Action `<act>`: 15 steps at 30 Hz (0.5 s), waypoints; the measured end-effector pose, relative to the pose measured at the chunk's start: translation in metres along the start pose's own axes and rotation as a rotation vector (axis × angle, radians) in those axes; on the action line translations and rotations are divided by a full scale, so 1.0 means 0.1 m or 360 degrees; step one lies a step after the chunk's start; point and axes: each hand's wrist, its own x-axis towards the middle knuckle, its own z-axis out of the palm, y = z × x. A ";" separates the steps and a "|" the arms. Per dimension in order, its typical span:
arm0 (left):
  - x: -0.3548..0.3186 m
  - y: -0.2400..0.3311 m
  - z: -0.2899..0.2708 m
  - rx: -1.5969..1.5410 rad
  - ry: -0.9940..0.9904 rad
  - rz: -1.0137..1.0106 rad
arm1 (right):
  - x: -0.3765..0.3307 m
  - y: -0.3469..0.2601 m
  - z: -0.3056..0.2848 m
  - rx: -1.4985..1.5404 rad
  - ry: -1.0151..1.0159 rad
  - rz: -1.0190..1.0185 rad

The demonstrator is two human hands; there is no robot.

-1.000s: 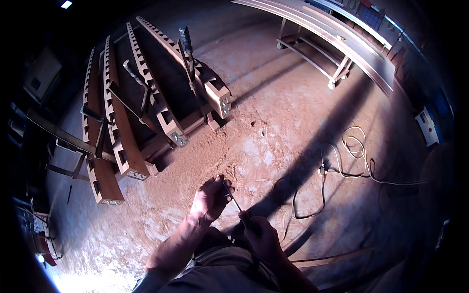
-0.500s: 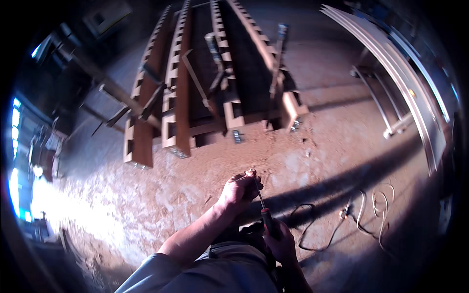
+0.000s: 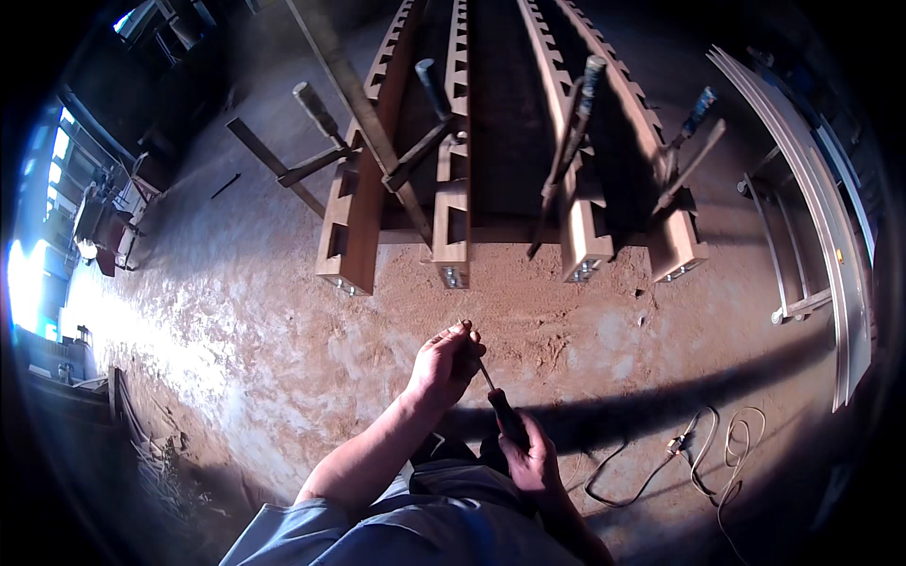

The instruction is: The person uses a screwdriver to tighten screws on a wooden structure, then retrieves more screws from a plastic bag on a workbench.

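Observation:
My right hand (image 3: 530,459) is wrapped round the dark handle of a screwdriver (image 3: 508,415), whose thin shaft slants up and left. The fingers of my left hand (image 3: 444,366) are pinched together at the far end of that shaft. Whether they also hold some small piece there is too small to tell. Both hands are in front of my body, apart from the long wooden beams (image 3: 355,226) ahead. These beams have a row of notches along their tops, and metal fittings (image 3: 453,276) show at their near ends.
Bar clamps (image 3: 321,111) with upright handles stick out from the beams on several sides. Long pale boards (image 3: 812,189) stand at the right by a wheeled frame (image 3: 788,307). A looped cable (image 3: 699,462) lies on the dusty floor at lower right. Bright light falls at the left.
The view has shifted, so the beams and clamps now sit farther right and look sharper. My hands appear slightly farther left, with the same hold on the screwdriver.

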 end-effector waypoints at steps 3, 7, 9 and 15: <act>-0.04 0.42 -0.31 0.0010 0.0075 0.0038 | 0.10 0.00 0.58 -0.0021 0.0048 -0.0090; -0.10 1.08 -0.80 0.0119 0.0200 0.0023 | 0.22 -0.21 1.48 0.0250 0.0085 -0.0022; -0.13 1.32 -0.93 0.0132 0.0259 0.0032 | 0.25 -0.28 1.78 0.0353 0.0019 0.0174; -0.10 1.81 -1.12 0.0210 0.0255 0.0004 | 0.44 -0.43 2.43 0.0330 0.0180 0.0004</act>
